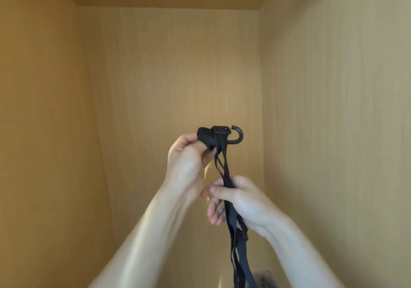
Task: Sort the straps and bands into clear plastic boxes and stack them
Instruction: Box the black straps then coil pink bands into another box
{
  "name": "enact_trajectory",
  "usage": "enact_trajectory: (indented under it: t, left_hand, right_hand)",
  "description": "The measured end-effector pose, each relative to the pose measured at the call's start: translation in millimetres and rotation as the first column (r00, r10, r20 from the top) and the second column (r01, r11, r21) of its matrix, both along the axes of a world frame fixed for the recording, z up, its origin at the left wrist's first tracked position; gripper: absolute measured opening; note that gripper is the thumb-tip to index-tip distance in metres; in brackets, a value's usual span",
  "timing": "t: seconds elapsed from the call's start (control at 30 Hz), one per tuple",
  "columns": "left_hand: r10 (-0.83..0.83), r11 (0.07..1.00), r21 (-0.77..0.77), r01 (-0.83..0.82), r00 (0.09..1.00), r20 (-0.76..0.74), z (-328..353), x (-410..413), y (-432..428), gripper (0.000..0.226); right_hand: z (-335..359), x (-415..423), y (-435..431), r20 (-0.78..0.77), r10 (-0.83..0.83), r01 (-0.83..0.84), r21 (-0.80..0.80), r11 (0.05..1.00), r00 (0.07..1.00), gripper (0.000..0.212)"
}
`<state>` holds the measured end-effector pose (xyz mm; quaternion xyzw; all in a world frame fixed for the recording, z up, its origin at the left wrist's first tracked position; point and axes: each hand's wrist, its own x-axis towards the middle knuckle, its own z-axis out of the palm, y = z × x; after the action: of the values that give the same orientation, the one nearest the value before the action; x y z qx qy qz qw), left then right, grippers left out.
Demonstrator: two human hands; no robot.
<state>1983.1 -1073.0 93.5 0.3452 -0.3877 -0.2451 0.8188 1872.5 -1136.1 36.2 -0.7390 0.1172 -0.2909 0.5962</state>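
Inside wooden cabinet: left hand raised, pinching folded black band by hook, right hand just below, gripping hanging black straps mid-length, clear plastic box partly visible at bottom edge.

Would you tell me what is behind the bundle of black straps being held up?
Behind the black straps is the bare wooden back panel of a cabinet. The left hand and right hand hide the parts they grip; something clear shows at the bottom edge, unidentifiable.
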Motion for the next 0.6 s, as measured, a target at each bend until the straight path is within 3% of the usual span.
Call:
enact_trajectory:
  t: [0.1,0.23,0.27,0.37,0.53,0.6]
  left_hand:
    - [-0.267,0.964,0.001,0.268,0.961,0.067,9,3,12,0.025]
    - [-0.502,0.865,0.167,0.474,0.83,0.245,7,13,22,0.027]
    - [-0.513,0.858,0.227,0.461,0.801,0.309,5,16,22,0.026]
    - [-0.466,0.865,0.417,0.279,0.753,0.465,-2,23,16,0.021]
    - [-0.368,0.779,0.612,-0.135,0.693,0.621,-17,23,1,0.023]
    - [-0.34,0.75,0.625,-0.218,0.683,0.647,-21,19,-3,0.031]
  right_hand:
    - [-5,2,-14,-0.003,-0.03,0.03,0.033,0.999,1.0,0.02]
    - [-2,-4,-32,-0.014,-0.197,0.196,-0.052,0.979,0.98,0.019]
    - [0,-6,-36,-0.02,-0.247,0.245,-0.081,0.966,0.969,0.014]
    - [5,-11,-47,0.019,-0.371,0.371,-0.11,0.922,0.928,0.035]
    - [12,-17,-47,0.082,-0.461,0.468,-0.196,0.862,0.884,0.018]
    - [10,-18,-43,0.095,-0.559,0.555,-0.335,0.761,0.824,0.02]
